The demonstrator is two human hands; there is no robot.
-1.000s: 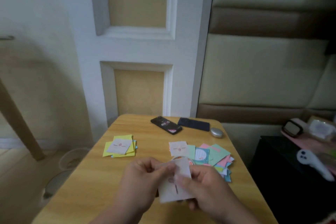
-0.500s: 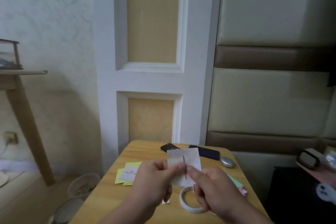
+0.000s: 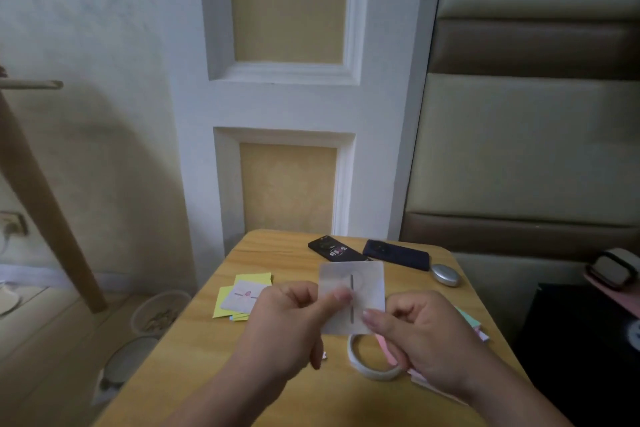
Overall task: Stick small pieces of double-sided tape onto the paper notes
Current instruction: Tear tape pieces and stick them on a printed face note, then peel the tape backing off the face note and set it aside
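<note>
While one white paper note (image 3: 367,291) is held upright above the counter (image 3: 187,367), two hands grasp it. The left hand (image 3: 287,326) pinches its left side, thumb pressed on the face near a dark vertical line, and the right hand (image 3: 426,343) pinches its lower right corner, the remaining fingers of each curled in. One white roll of tape (image 3: 372,374) lies flat on the counter just below the note, partly hidden by the right hand. Two piles of notes lie on the counter: a left pile (image 3: 239,298) of yellow sheets topped by one pale note with a small drawing, and a right pile (image 3: 472,322) of green and pink sheets, mostly hidden behind the right hand. Near the far edge lie two phones, a patterned phone (image 3: 334,249) and a plain dark phone (image 3: 396,254), close but apart, with one silver oval case (image 3: 445,275) just right of them. Two round bins stand on the floor left of the counter, a pale bin (image 3: 157,308) and a darker bin (image 3: 128,362).
</note>
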